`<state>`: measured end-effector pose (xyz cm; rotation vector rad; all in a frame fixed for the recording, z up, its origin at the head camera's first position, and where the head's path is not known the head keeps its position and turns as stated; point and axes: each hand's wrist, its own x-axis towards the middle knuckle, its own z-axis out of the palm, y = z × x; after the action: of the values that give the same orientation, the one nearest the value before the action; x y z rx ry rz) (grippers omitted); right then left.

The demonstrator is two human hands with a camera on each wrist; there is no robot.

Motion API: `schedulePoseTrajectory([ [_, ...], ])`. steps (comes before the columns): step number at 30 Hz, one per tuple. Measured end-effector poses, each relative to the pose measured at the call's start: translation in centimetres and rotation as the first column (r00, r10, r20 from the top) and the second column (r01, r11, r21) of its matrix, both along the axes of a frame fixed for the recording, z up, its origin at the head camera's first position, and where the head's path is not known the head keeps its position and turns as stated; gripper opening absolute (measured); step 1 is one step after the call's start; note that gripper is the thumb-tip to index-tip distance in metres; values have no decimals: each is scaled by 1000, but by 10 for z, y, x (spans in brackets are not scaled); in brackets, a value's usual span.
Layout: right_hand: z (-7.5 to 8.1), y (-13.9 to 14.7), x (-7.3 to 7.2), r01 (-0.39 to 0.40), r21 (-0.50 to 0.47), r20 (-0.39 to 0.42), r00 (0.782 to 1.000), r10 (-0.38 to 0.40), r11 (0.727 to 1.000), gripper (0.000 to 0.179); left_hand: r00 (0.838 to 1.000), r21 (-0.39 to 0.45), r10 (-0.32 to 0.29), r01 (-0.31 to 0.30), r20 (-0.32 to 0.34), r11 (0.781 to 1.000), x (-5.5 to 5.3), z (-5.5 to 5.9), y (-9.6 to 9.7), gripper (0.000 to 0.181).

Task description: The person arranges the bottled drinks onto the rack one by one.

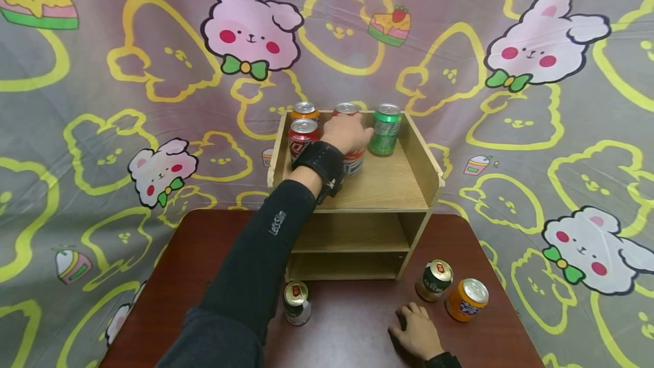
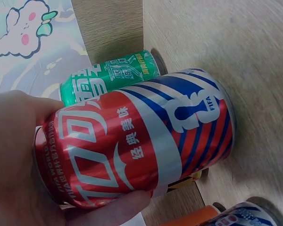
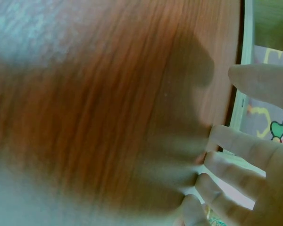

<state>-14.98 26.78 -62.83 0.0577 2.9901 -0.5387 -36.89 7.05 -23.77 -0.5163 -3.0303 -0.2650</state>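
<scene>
The left hand [image 1: 347,132] grasps the striped red can [image 2: 132,146] above the top board of the wooden shelf unit [image 1: 393,186]. The fingers and thumb wrap the upper end of the can, one along each side. The lower end, with its blue, red and white stripes, projects beyond the fingertips toward the board. Whether its base contacts the board cannot be determined.

The green can [image 1: 385,132] stands upright to the right of the grasped can. A second red can [image 1: 300,143] stands to the left, in front of an orange can [image 1: 305,111].

The right hand [image 1: 419,331] holds nothing; its fingers are loosely bent, with the fingertips at the surface of the brown table [image 1: 357,334]. Two cans are near these fingers: a dark gold-topped can [image 1: 433,283] and an orange-bodied can [image 1: 465,302].
</scene>
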Motion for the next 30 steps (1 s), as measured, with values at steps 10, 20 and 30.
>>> schedulePoseTrajectory([
  [10, -1, 2, -1, -6, -12, -17, 1000, 6, 1000, 41, 1000, 83, 17, -20, 26, 996, -2, -2, 0, 58],
  [20, -5, 2, 0, -4, -6, -16, 1000, 4, 1000, 41, 994, 119, -4, -9, 107, 993, 1, -1, -4, 61],
  [30, -2, 1, 0, 1, -9, -17, 1000, -1, 1000, 40, 958, 191, -112, 62, 263, 980, -2, 8, -13, 59],
])
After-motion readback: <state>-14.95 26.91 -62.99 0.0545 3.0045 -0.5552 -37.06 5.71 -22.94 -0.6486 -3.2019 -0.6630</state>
